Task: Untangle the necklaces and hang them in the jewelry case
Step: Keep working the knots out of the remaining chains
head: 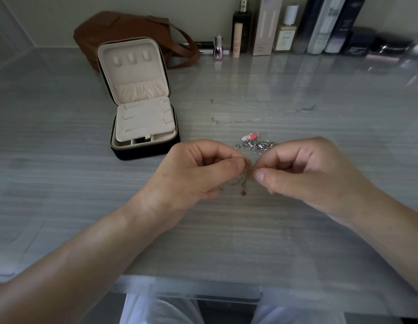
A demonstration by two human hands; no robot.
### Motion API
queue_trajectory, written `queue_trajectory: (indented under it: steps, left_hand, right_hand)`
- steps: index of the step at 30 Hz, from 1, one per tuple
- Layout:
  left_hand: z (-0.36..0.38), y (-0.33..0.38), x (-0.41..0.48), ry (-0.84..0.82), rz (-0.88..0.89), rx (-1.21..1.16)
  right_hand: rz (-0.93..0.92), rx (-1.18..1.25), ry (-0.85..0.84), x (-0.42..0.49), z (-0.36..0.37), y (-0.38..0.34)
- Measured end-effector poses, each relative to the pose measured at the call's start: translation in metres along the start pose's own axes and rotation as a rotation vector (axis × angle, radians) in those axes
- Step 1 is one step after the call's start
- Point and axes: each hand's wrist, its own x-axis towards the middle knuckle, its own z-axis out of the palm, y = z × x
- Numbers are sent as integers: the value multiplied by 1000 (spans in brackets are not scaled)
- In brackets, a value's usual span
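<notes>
My left forearm (86,253) and right forearm (390,218) are bare right to the picture's edges. My left grip (198,169) and right grip (303,169) are bare too; the right thumbnail is cut short and rounded. Low down, my legs wear pale, whitish trousers (156,309), loosely creased.

- You get a dim, flat view with a grey cast; no hard shadow falls anywhere.
- The glossy countertop (296,230) mirrors the bottles (289,26) at the back as pale smeared streaks, strongest on your far right.
- Your left hand (198,174) and right hand (303,169) cast only faint, soft shadows beneath them.
- Wide-angle bending curves the counter's edges and stretches the lower corners.
- The dark jars (388,46) in the top right corner are blurred.
- The gold chain (246,176) pinched between your hands looks soft and hard to trace.
</notes>
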Motion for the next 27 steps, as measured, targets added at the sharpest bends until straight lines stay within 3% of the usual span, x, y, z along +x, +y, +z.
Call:
queue_trajectory:
  steps: [4,10,14,19,27]
  left_hand:
    - [1,2,-2,-29,-2,-32]
    - [1,2,-1,-61,-6,-36]
    - [1,1,-1,-41,-12,-23]
    - [1,-1,0,18,-2,93]
    - [1,-2,-1,57,14,254]
  right_hand:
    - [-60,-21,103,1,-2,1]
    - [-94,-115,1,0,1,2]
    - [-244,-172,117,-3,0,4]
    - [-586,-692,234,-1,3,11]
    - [-841,-1151,326,-1,2,16]
